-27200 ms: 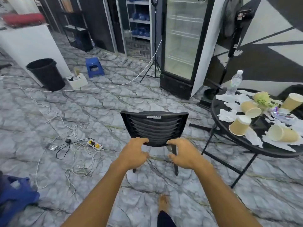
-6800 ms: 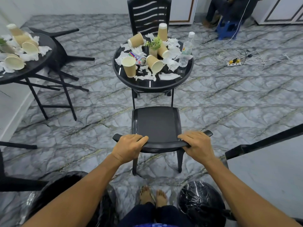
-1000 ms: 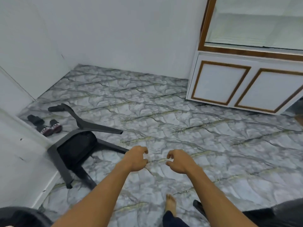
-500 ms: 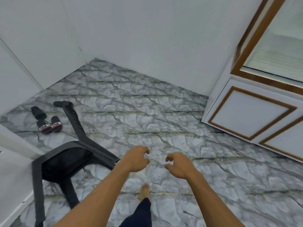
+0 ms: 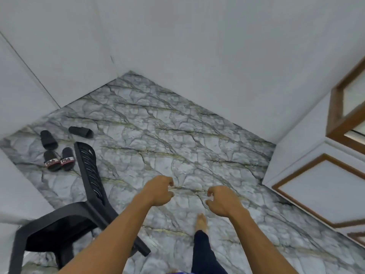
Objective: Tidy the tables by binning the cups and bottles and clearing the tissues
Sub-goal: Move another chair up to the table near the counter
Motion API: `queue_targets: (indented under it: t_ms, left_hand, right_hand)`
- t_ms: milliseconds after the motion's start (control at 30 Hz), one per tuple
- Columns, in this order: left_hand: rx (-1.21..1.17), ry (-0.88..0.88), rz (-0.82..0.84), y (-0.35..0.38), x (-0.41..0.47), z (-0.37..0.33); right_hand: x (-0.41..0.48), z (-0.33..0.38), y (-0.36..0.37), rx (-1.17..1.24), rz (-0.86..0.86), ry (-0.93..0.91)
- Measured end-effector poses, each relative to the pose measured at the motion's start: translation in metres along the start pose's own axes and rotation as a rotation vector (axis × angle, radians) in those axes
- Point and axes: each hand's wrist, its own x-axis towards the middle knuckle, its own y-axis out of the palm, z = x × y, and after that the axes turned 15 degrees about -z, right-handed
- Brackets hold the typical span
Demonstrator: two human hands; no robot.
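Marble-patterned floor (image 5: 177, 135), white walls (image 5: 197, 46) ahead of hands. Left hand (image 5: 158, 191) and right hand (image 5: 223, 200): loosely curled, empty. Left of left hand: black chair (image 5: 59, 224), slides (image 5: 59, 161) (straps read FILA).

Left hand (image 5: 158, 191) and right hand (image 5: 223, 200) hover empty (fingers (image 5: 170, 183) loosely curled).

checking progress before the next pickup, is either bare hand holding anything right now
No, the left hand and the right hand are both loosely curled and empty above the grey marble floor.
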Motion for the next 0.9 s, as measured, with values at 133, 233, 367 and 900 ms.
queue_targets:
  t_ms: [133,233,367,900]
  left_hand:
    - [-0.013,-0.153,-0.04,-0.026,0.062,0.028]
    - [-0.023,-0.291,-0.041,-0.051,0.094,0.052]
    - [-0.051,-0.44,-0.108,-0.091,0.118,0.087]
    - [-0.251,-0.789,-0.221,-0.204,0.226,0.321]
  right_hand:
    - [0.11,0.029,-0.015,-0.011,0.052,-0.15]
    - [0.184,0.062,-0.028,-0.063,0.101,-0.296]
    - [0.257,0.123,-0.042,-0.156,0.193,-0.479]
    - [0.478,0.433,0.003,-0.325,0.352,-0.831]
